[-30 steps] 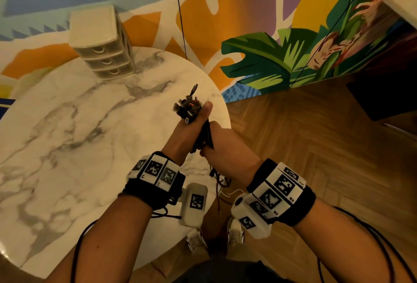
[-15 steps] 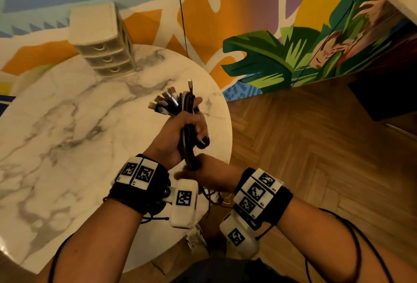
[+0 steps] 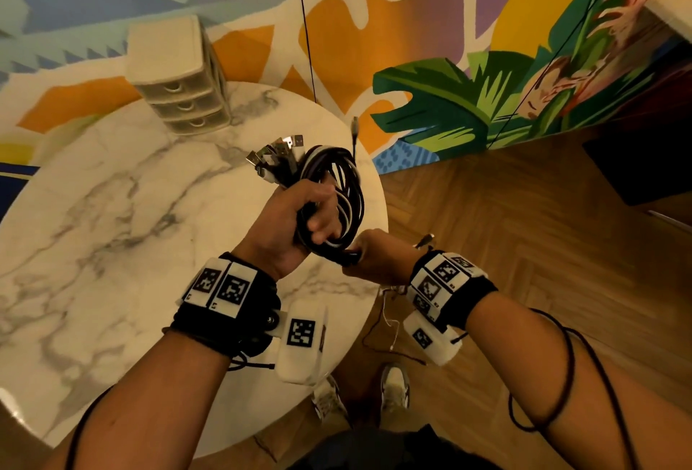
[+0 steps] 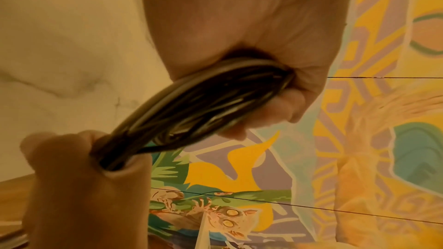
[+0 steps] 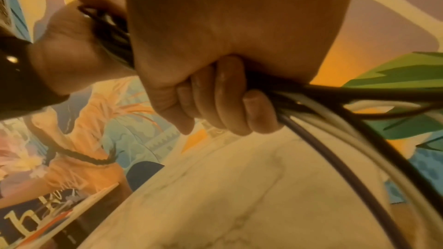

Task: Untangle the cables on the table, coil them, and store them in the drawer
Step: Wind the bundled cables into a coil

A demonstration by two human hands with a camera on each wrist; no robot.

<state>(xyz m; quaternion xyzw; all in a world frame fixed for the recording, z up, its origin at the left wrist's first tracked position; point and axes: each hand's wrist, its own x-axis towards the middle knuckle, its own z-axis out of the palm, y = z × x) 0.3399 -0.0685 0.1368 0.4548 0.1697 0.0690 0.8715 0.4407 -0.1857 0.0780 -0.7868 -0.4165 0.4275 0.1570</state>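
Dim, warm orange light; both wrist views soft and motion-blurred, head view sharper but bowed at its edges.

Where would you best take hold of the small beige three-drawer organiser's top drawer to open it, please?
Judging by its shape, hook a finger into the curved recessed pull at the middle of the top drawer of the beige three-drawer organiser, coming from its front, the side that faces the person. It stands upright at the far edge of the marble table.

Cables (image 3: 339, 185) blurred in both wrist views; strand count unclear. Middle of bundle hidden inside left hand (image 3: 288, 222). Drawer unit (image 3: 179, 76) contents unseen.
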